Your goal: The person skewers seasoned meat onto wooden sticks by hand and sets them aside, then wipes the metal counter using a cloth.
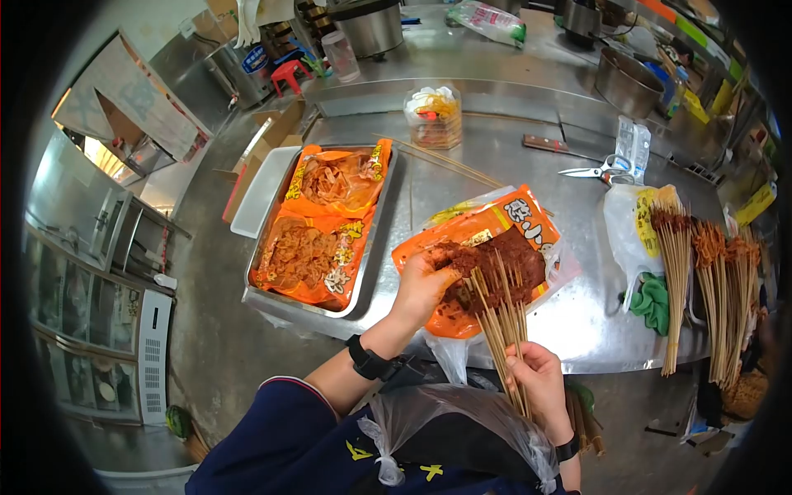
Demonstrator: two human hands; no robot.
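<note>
My right hand is wrapped round a bundle of wooden skewers, whose upper ends lie over dark red-brown meat. At the left edge of that meat, my left hand has its fingers pinched together on a piece of it. The meat rests on an opened orange bag on the steel table. To the left, a metal tray holds two opened orange bags of lighter, reddish pieces.
Bundles of loaded skewers lie at the right edge, beside a green cloth and a white plastic bag. Scissors, a wooden-handled tool and a clear tub are farther back. A white container adjoins the tray.
</note>
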